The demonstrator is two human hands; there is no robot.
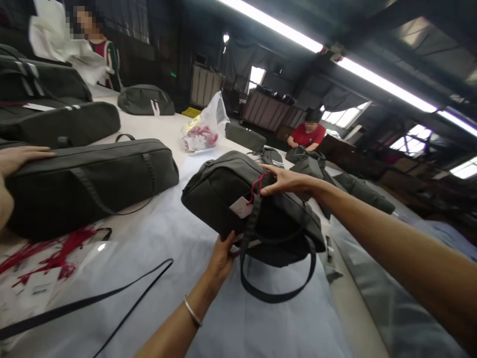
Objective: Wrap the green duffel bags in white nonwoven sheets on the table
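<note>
On dark bag [214, 186], both hands [221, 257] [280, 180] half-closed

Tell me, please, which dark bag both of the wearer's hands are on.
The middle bag, tilted, its white tag showing: left hand below, right hand on top; neither touches another bag.

A duffel [115, 174] lies left of the held bag [214, 186], tags [41, 284] before the duffel.

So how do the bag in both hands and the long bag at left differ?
Held bag shows a white tag on red cord; long bag shows none. Held bag is between left hand and right hand; long bag has a co-worker's hand on it. Held bag's handle loop hangs free; long bag's strap lies against its side. Both are dark.
</note>
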